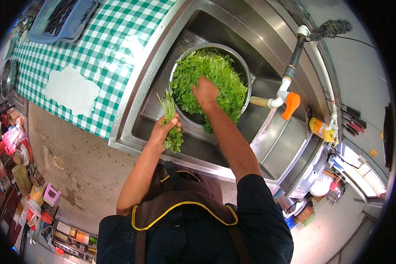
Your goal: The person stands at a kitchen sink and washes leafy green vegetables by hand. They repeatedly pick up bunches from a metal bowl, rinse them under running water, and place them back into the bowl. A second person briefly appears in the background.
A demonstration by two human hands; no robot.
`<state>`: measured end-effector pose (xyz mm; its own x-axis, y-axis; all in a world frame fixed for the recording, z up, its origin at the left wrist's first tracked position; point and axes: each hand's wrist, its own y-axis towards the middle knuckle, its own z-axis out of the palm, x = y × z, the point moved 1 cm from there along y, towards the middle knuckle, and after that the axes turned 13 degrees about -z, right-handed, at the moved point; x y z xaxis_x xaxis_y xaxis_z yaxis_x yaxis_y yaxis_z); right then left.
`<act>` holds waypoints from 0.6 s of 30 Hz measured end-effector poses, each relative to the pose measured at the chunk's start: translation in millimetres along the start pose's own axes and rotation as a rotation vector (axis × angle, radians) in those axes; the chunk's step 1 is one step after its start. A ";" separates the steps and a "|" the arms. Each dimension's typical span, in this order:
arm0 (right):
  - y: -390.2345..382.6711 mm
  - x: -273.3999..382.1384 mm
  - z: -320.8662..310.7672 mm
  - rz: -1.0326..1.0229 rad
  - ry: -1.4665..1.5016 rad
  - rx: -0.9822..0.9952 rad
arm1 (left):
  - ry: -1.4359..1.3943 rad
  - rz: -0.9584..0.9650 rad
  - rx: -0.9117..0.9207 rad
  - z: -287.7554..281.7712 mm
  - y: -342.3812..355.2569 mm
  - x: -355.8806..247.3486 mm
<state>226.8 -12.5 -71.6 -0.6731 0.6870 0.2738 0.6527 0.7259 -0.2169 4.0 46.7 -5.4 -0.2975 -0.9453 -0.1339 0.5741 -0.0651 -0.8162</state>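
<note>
A large round metal basin sits in the steel sink, heaped with green leafy herbs that look like cilantro. My left hand is closed around a small bunch of cilantro, just outside the basin's near left rim. Pale stems of this bunch point up and away; its leaves hang below my fingers. Over the middle of the heap, my right hand is closed with curled fingers on some of the cilantro. Its fingertips are partly hidden.
A pipe with an orange-handled tap reaches over the sink's right side. To the left lies a green checked tablecloth with a blue basket on it. A yellow container stands by the right wall.
</note>
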 end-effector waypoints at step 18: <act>13.4 -3.1 19.3 -0.170 0.212 -0.034 | 0.004 0.006 0.011 -2.4 1.7 -4.0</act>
<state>231.0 -4.3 -93.5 -0.6885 0.5308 0.4941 0.5502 0.8262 -0.1209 4.3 51.1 -7.6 -0.2971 -0.9444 -0.1410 0.5846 -0.0632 -0.8089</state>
